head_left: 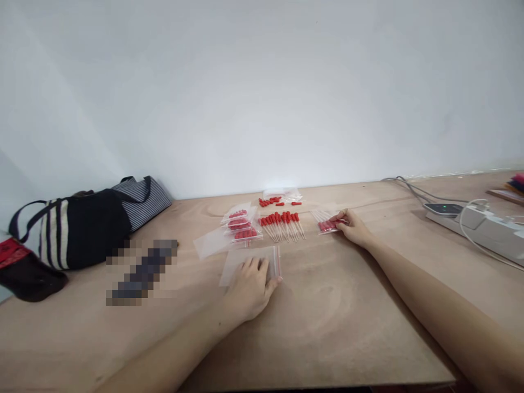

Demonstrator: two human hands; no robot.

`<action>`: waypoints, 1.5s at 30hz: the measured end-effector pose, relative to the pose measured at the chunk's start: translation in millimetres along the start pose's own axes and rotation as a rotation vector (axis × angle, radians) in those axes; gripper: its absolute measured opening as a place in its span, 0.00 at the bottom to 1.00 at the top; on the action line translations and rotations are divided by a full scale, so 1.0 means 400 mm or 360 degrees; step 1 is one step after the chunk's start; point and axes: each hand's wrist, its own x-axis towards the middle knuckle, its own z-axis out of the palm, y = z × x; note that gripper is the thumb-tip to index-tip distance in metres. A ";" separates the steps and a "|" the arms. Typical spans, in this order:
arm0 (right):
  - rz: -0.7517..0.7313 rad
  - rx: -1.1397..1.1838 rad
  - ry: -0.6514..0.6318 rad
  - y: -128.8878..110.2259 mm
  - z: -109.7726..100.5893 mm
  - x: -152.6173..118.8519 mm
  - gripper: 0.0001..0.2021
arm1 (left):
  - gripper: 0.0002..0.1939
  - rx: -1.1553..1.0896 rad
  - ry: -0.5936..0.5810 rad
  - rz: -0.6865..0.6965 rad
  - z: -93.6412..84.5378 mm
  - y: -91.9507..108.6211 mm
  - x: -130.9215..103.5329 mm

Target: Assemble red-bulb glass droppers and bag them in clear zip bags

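Observation:
My left hand point(250, 284) lies on a clear flat zip bag point(233, 259), fingers slightly bent and apart, the thumb by the bag's red-lined zip edge. At the right, my right hand point(351, 226) is closed, thumb and fingers pinching the edge of a clear zip bag point(321, 217) that holds red-tipped sticks. Between the hands and farther back, a row of thin pale sticks with red heads point(282, 221) lies fanned out. Behind them are several small loose red pieces point(270, 201). Left of the row, overlapping zip bags point(244, 233) contain more red pieces.
A clear plastic bag point(286, 193) lies near the wall. At left stand a black striped bag point(90, 229) and a dark red-topped object point(28, 273), near a blurred dark patch point(141, 273). A white power strip point(475, 232) with cables and a grey device point(444, 209) sits right.

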 end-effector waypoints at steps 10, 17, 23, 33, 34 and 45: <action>-0.0187 -0.1001 0.0082 -0.125 0.052 -0.020 0.07 | 0.24 -0.0274 -0.0273 0.0447 0.004 -0.123 0.049; 0.0524 -0.1139 -0.0157 -0.217 0.216 0.036 0.16 | 0.24 -0.0361 -0.0114 0.0358 0.042 -0.036 0.063; 0.0735 -0.0980 -0.0264 -0.218 0.252 0.085 0.10 | 0.23 -0.0402 -0.0078 0.0379 0.045 -0.038 0.060; 0.0551 -0.0323 -0.0238 -0.225 0.147 -0.012 0.22 | 0.26 -0.0408 -0.0128 0.0384 0.043 -0.036 0.053; 0.0504 -0.0207 -0.0204 -0.223 0.137 -0.038 0.23 | 0.27 -0.0416 -0.0130 0.0381 0.041 -0.034 0.052; 0.0683 0.0795 -0.0074 -0.236 0.146 -0.168 0.20 | 0.34 -0.0542 -0.0153 0.0287 0.005 0.000 0.037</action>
